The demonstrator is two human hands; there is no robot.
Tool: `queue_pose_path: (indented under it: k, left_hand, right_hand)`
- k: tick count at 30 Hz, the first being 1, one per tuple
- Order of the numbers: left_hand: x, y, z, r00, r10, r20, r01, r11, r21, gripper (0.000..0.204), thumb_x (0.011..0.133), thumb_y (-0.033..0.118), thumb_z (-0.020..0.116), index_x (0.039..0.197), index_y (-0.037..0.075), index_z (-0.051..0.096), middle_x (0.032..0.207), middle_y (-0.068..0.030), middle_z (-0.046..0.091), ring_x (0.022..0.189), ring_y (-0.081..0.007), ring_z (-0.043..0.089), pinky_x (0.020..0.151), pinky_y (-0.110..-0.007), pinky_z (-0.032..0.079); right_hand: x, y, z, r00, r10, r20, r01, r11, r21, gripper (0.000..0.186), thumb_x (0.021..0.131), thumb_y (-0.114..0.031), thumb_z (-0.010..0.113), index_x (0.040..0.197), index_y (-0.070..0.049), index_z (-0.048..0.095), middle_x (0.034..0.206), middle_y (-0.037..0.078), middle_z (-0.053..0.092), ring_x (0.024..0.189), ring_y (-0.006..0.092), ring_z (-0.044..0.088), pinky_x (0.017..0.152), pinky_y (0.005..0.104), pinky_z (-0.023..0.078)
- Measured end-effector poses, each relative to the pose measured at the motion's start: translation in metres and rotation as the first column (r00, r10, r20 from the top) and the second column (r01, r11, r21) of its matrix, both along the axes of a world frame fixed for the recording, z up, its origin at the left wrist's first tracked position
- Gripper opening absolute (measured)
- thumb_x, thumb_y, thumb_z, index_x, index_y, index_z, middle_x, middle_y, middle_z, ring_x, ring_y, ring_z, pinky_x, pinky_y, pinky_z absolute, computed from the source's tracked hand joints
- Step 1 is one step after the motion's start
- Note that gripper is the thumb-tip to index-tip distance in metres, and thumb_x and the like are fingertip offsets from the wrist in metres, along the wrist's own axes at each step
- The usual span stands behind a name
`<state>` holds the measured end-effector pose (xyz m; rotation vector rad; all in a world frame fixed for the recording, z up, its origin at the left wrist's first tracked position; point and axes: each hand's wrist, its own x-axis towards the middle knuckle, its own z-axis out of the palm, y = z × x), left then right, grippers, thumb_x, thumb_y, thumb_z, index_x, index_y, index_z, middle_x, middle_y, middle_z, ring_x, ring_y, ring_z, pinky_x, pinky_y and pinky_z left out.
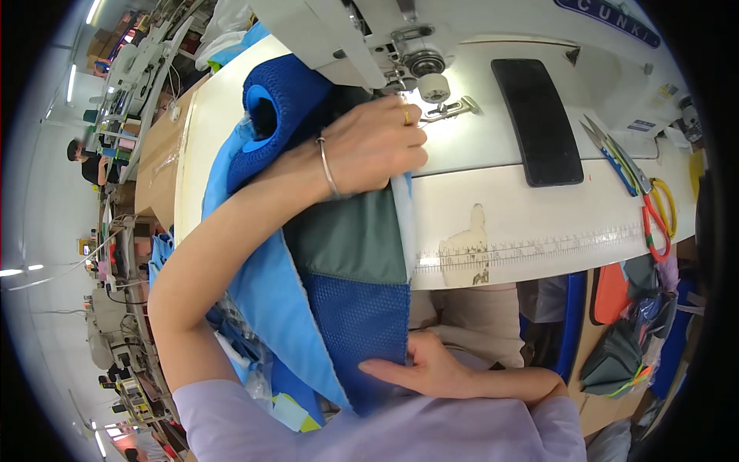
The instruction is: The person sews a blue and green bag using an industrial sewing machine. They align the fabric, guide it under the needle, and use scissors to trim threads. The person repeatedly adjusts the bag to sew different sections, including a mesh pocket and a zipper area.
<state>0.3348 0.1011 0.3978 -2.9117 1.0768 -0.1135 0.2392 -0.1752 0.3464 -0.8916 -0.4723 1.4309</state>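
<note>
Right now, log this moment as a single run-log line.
left hand: on fabric, near machine | right hand: at fabric edge | phone: screen dark

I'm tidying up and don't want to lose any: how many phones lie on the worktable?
1 in view: the black phone, between the left hand and the scissors. Any under the cloth would be hidden.

Pale sewing table [539, 212], front edge curving in view. Measuring strip [531, 251] runs along that edge, crossing a worn patch [468, 240]. White sewing machine [493, 27] stands at the back. Dark phone [537, 122] lies face up over a seam in the surface. Scissors [647, 200], red and yellow loops, lie right. Blue-green cloth [350, 239] covers the left part, hanging over the front.
</note>
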Motion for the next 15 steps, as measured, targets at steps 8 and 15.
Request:
queue_pose_path:
  k: [8,15]
  left_hand:
    - [-0.041,-0.029,0.005,0.919,-0.014,-0.394,-0.065,0.981,-0.185,0.020,0.062,0.000,0.065,0.079,0.010,0.062,0.075,-0.0027,0.057,0.082,-0.0264,0.058,0.095,-0.041,0.046]
    - [-0.038,-0.043,0.011,0.979,0.091,-0.182,-0.153,0.920,-0.361,0.035,0.066,-0.008,0.058,0.096,0.007,0.068,0.105,-0.0087,0.066,0.104,-0.0322,0.063,0.096,-0.044,0.050]
  right_hand:
    - [0.010,-0.014,0.011,0.912,-0.082,0.403,0.058,0.996,0.070,0.030,0.092,-0.026,0.079,0.100,0.001,0.070,0.062,0.005,0.066,0.053,0.0076,0.056,0.050,0.0289,0.047]
    - [-0.011,-0.008,-0.024,0.995,-0.034,-0.094,0.024,0.994,-0.102,0.029,0.093,-0.025,0.079,0.102,0.002,0.070,0.084,0.002,0.071,0.074,0.0055,0.061,0.063,0.0268,0.050]
